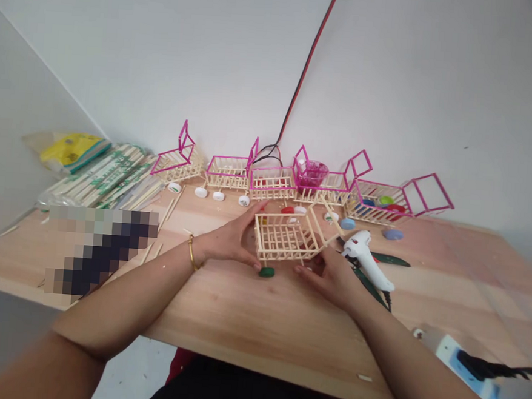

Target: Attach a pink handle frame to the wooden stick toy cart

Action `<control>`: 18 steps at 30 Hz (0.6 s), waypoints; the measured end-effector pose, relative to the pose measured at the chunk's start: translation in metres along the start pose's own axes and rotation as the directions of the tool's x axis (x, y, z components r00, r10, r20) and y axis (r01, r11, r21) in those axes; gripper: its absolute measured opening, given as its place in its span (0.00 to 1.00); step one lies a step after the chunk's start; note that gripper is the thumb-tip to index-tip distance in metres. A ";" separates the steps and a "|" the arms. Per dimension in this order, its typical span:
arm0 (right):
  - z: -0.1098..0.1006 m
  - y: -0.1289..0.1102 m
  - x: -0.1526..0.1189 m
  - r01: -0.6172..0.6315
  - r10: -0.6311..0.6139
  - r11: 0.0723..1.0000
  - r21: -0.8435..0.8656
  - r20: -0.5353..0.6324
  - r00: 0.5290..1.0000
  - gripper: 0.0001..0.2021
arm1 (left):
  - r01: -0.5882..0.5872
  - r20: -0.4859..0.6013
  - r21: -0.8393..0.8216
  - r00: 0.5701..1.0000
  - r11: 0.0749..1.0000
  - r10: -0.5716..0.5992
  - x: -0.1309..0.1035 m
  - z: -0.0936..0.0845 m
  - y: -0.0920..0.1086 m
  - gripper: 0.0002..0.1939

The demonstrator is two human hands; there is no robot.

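In the head view, a bare stick cart is placed at the centre of the frame, above the wooden table. Its left end is held by the left hand, with thumb and fingers spread wide around it, the thumb beside a green wheel. The right hand is placed at the cart's lower right, fingers partly curled; whether anything is gripped there cannot be told. Pink-rimmed carts are lined up behind, and a white glue gun is laid right of centre.
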State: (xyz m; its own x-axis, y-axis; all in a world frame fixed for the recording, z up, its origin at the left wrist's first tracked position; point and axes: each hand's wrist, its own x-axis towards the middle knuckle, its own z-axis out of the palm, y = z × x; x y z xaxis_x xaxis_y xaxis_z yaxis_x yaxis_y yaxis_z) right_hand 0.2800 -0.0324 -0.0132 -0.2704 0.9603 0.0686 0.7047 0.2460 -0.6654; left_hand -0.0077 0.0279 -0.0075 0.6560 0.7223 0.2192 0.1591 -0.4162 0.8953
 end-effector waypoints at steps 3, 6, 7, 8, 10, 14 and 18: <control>0.000 0.001 0.000 0.003 -0.003 1.000 -0.007 -0.008 1.000 0.14 | 0.011 0.006 -0.020 1.000 1.000 -0.011 0.000 0.000 0.000 0.71; 0.000 0.001 0.000 -0.003 0.003 1.000 -0.011 0.001 1.000 0.15 | 0.023 0.007 -0.032 1.000 0.999 -0.023 0.001 0.000 0.001 0.71; 0.000 0.001 0.000 -0.005 0.005 1.000 -0.011 0.007 1.000 0.15 | 0.026 0.004 -0.027 1.000 0.999 -0.026 0.001 0.000 0.002 0.71; 0.000 0.001 0.000 -0.007 0.007 1.000 -0.012 0.012 1.000 0.15 | 0.028 0.001 -0.020 1.000 0.999 -0.028 0.001 0.000 0.003 0.71; 0.000 0.001 0.000 -0.008 0.009 1.000 -0.012 0.017 1.000 0.16 | 0.032 0.001 -0.010 0.999 0.999 -0.032 0.002 0.000 0.004 0.71; -0.001 -0.001 0.000 -0.013 0.013 1.000 -0.005 0.032 0.999 0.17 | 0.054 0.013 -0.006 0.998 0.999 -0.054 0.003 -0.001 0.005 0.72; 0.001 0.002 -0.001 -0.031 0.032 0.999 -0.020 0.035 0.999 0.18 | 0.046 0.012 -0.017 0.999 0.999 -0.046 0.002 -0.001 0.004 0.73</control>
State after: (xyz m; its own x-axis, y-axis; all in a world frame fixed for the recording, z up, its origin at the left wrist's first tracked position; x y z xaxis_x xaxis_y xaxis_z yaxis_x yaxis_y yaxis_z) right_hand 0.2809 -0.0328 -0.0155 -0.2703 0.9625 0.0213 0.7261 0.2183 -0.6520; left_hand -0.0063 0.0285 -0.0025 0.6568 0.7339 0.1730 0.1770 -0.3731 0.9108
